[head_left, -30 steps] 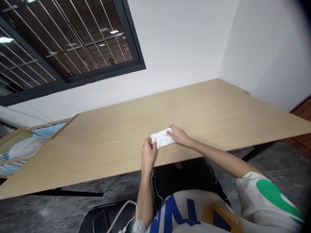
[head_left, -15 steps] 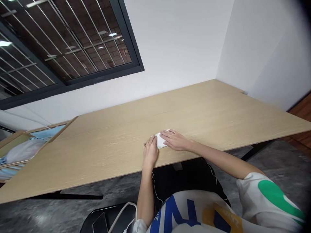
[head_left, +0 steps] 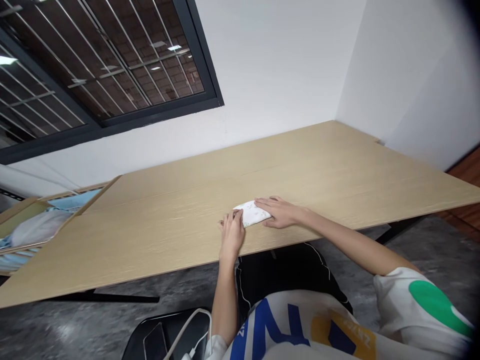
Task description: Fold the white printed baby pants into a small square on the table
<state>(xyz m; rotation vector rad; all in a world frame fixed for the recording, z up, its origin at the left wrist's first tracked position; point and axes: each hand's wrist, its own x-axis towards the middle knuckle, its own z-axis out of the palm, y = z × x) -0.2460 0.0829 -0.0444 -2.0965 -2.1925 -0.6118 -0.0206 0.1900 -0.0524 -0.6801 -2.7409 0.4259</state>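
A small folded white cloth (head_left: 252, 214) with a fine speckled print lies flat on the light wooden table (head_left: 172, 220), close to its front edge. My left hand (head_left: 231, 234) is at the cloth's left end, its fingers bent and closed on that edge. Over the right end rests my right hand (head_left: 280, 212), palm down, with the fingers stretched out flat and pointing left. Part of the cloth is hidden under the right fingers.
At the far left, a wooden-framed bin (head_left: 90, 204) holds blue and white fabric items. A black chair (head_left: 131, 340) stands below the table, with a phone-like dark slab (head_left: 155, 342) on it and a white cable (head_left: 187, 320) nearby. A barred window (head_left: 150, 60) is behind.
My right hand has slid to the right, and more of the cloth shows between my hands. The cloth looks wider now. My left hand stays near its left end, with fingers more bent.
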